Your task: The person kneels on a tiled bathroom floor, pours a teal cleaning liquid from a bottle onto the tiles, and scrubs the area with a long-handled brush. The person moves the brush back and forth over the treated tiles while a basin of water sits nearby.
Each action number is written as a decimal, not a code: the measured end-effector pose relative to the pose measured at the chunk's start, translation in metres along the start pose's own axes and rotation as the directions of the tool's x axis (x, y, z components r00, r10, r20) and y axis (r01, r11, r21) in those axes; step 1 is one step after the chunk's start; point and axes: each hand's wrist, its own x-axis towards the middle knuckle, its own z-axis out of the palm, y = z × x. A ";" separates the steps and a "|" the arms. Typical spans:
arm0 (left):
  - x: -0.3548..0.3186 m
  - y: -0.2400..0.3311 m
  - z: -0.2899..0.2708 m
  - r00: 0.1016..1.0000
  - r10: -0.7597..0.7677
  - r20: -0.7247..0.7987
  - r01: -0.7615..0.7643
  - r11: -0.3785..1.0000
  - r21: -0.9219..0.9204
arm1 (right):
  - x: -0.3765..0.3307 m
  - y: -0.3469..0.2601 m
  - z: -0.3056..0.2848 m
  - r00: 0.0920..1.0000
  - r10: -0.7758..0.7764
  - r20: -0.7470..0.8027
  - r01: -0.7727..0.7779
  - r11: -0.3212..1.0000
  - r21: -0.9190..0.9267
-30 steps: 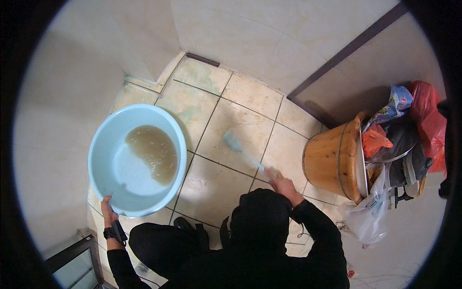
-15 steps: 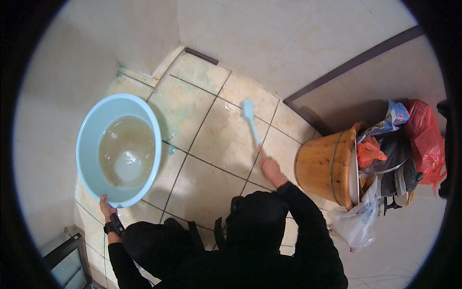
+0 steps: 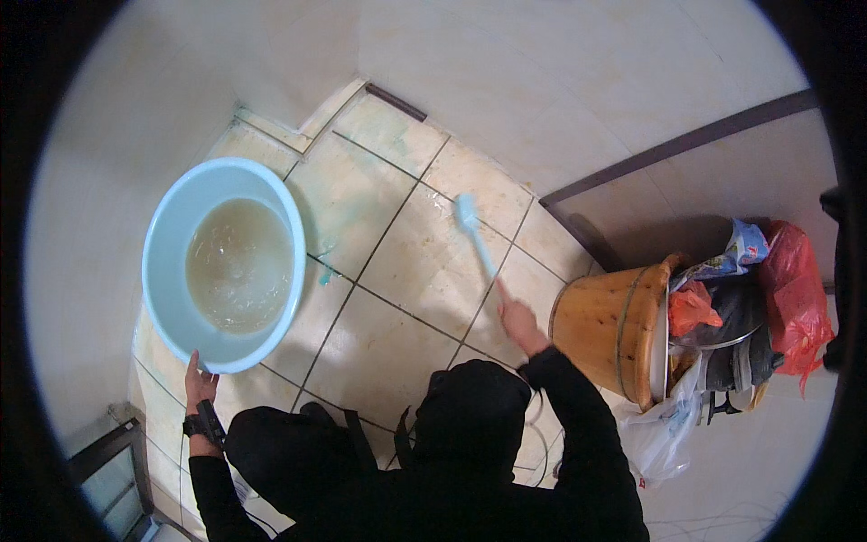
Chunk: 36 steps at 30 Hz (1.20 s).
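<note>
A light blue plastic basin [image 3: 293, 312] with cloudy brownish water [image 3: 237, 271] in it is at the left, over the tiled floor. My left hand [image 3: 200, 384] grips its near rim, one digit over the edge; the rest of the grip is partly hidden. My right hand [image 3: 519, 323] is closed round the handle end of a light blue scrubbing brush [image 3: 480, 244]. The brush head [image 3: 466, 210] points away from me and lies on or just above a wet tile; I cannot tell whether it touches.
A wooden bucket [image 3: 601, 330] lies close to my right hand. Beside it are a red plastic bag [image 3: 795, 303], a clear bag [image 3: 664, 443] and dark items. Walls meet the tiles [image 3: 388, 226] beyond. A dark-framed glass item [image 3: 117, 488] stands at lower left.
The basin has shifted slightly away from me, and the water's surface has changed. My right hand and the brush handle have moved a little right and nearer, and the view has shifted slightly.
</note>
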 end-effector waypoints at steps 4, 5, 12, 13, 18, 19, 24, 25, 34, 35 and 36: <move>-0.026 0.005 -0.015 0.990 0.122 -0.076 -0.101 0.967 0.234 | 0.023 -0.012 -0.012 0.976 -0.174 -0.133 0.190 0.974 0.121; -0.036 0.005 -0.022 0.985 0.148 -0.091 -0.128 0.972 0.197 | 0.021 -0.014 -0.014 0.952 -0.286 -0.108 0.297 0.948 0.112; -0.120 0.002 -0.056 0.961 0.275 -0.028 -0.248 0.905 0.346 | 0.065 -0.006 -0.040 0.930 -0.159 -0.332 0.182 0.983 0.038; -0.132 0.003 -0.053 0.952 0.306 0.004 -0.284 0.880 0.380 | 0.078 -0.008 -0.044 0.942 -0.214 -0.260 0.226 0.974 0.016; -0.193 0.007 -0.054 0.815 0.579 0.000 -0.442 0.622 0.646 | 0.091 0.019 -0.038 0.967 -0.256 0.004 0.255 0.967 0.015; -0.203 0.004 -0.064 0.773 0.634 0.026 -0.484 0.563 0.670 | 0.094 0.030 -0.034 0.976 -0.217 0.008 0.217 0.975 -0.044; -0.260 -0.050 -0.152 0.525 0.827 -0.201 -0.330 0.415 0.848 | 0.163 0.040 -0.035 0.856 -0.503 -0.120 0.491 0.863 -0.120; -0.267 -0.061 -0.164 0.467 0.844 -0.265 -0.301 0.433 0.850 | 0.172 0.037 -0.035 0.864 -0.452 -0.221 0.472 0.881 0.044; -0.272 -0.173 -0.198 0.500 0.456 -0.736 -0.047 0.863 0.503 | 0.127 0.059 -0.024 0.943 -0.280 -0.180 0.249 0.952 -0.177; -0.253 -0.182 -0.209 0.508 0.531 -0.679 -0.202 0.839 0.505 | 0.119 0.058 -0.024 0.927 -0.293 -0.233 0.281 0.956 -0.084; -0.231 -0.192 -0.221 0.531 0.566 -0.630 -0.330 0.823 0.461 | 0.110 0.056 -0.024 0.777 -0.524 -0.349 0.587 0.804 0.098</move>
